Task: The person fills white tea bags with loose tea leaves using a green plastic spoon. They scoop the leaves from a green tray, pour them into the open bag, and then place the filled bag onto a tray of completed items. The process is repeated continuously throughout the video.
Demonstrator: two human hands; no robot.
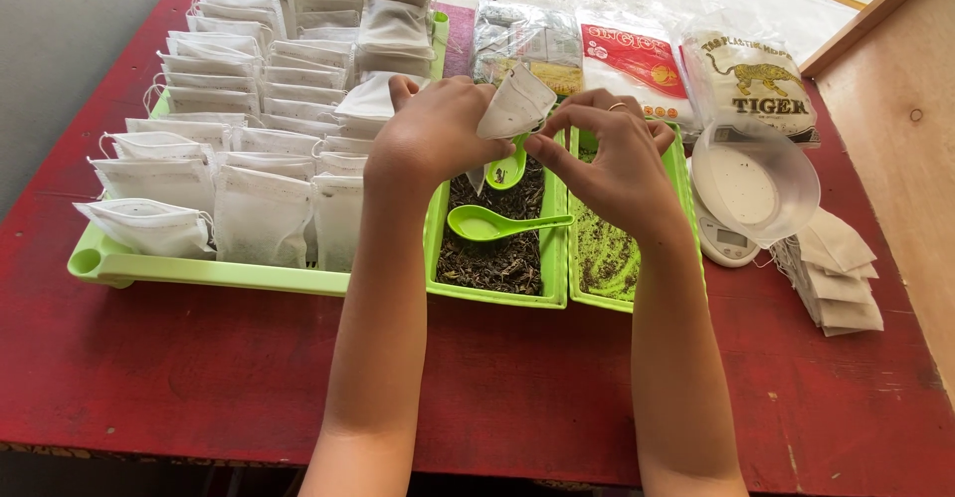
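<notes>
A small white filter tea bag [515, 104] sits pinched between both hands above the middle green tray of loose tea [494, 258], at about twelve o'clock from the tray's centre. The left hand [433, 129] has its fingers closed on the bag's left edge, and the right hand [612, 154], with a ring on one finger, has thumb and fingertips drawn together at the bag's lower right corner, seemingly on its drawstring, though the string itself is too fine to make out. Judging by the grip, the step in hand is closing or tightening a filled bag; the next move would call for a steady pull with the bag held upright so nothing spills back into the tray. Directly below the bag, at six o'clock, two green plastic spoons [487, 223] lie on the tea leaves. At three o'clock from that tray stands a second green tray [607, 258] with only a thin scatter of finer tea. At nine o'clock a long green tray [109, 263] carries rows of filled white bags [259, 213] standing on edge. Further toward three o'clock is a small kitchen scale with a clear bowl [756, 184], with a stack of empty bags [841, 278] beside it, and packets [637, 59] lie at twelve o'clock, all on a red table [199, 378].
</notes>
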